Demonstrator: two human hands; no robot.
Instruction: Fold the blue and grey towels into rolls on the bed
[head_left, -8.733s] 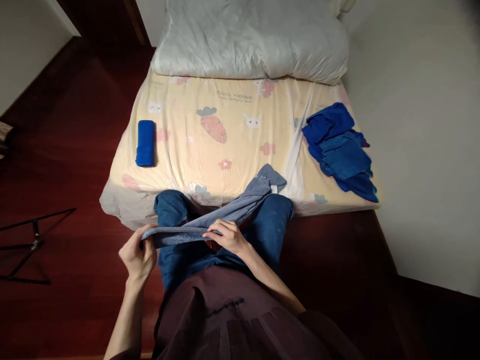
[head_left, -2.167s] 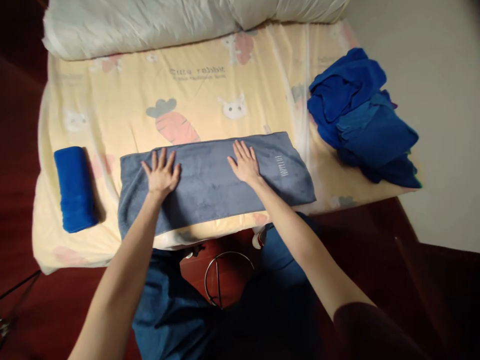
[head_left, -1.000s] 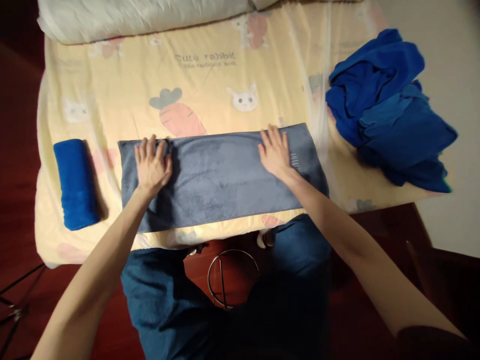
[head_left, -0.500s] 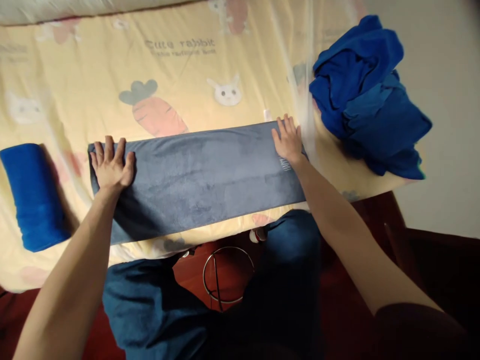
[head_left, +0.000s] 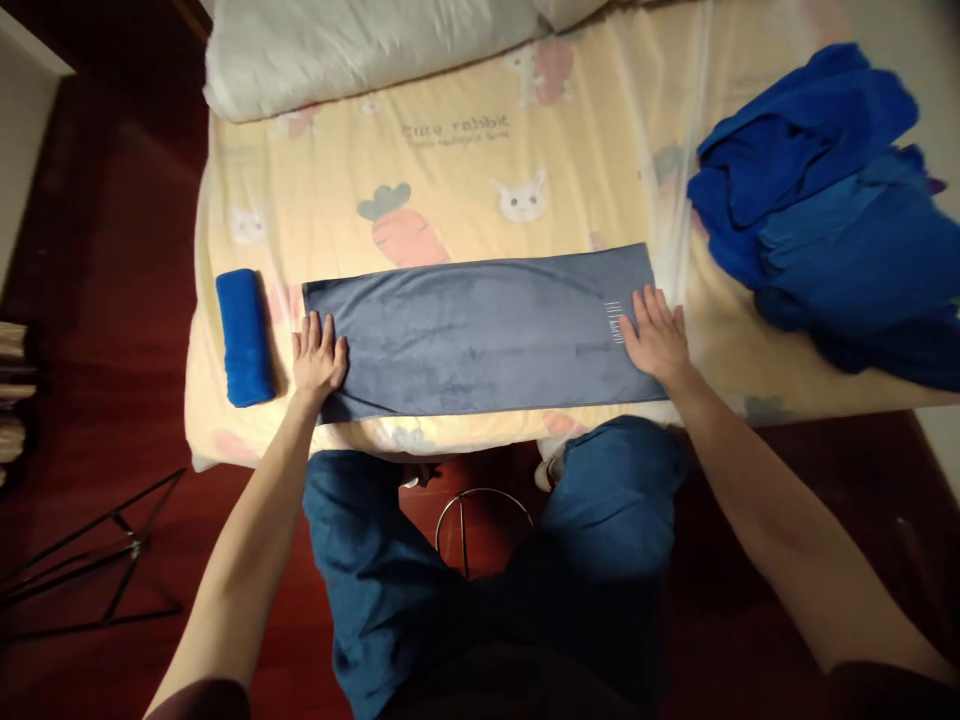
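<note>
A gray-blue towel [head_left: 480, 335] is spread lengthwise across the near part of a bed, close to its front edge, with a few soft wrinkles left in its surface. White lettering [head_left: 614, 323] is borne near its right end. The towel's left end is covered by the left hand [head_left: 318, 355], which is laid palm down with the fingers extended, nothing being grasped. The right end is pressed in the same way by the right hand [head_left: 654, 335], its fingers loosely spread and its thumb pointed toward the lettering.

Beneath the towel, a yellow fitted sheet [head_left: 300, 215] is printed with a carrot, rabbit faces and the words "Cute rabbit". To the left, just apart from the towel, a compact blue cloth bundle [head_left: 245, 337] is set; whether it is rolled or folded cannot be told. On the right, a rumpled heap of blue fabric [head_left: 817, 210] is piled. The far side is occupied by a white quilt [head_left: 360, 50]. Below the bed's edge, knees in blue jeans [head_left: 622, 490] are seen, with a metal ring [head_left: 484, 490] between them.
</note>
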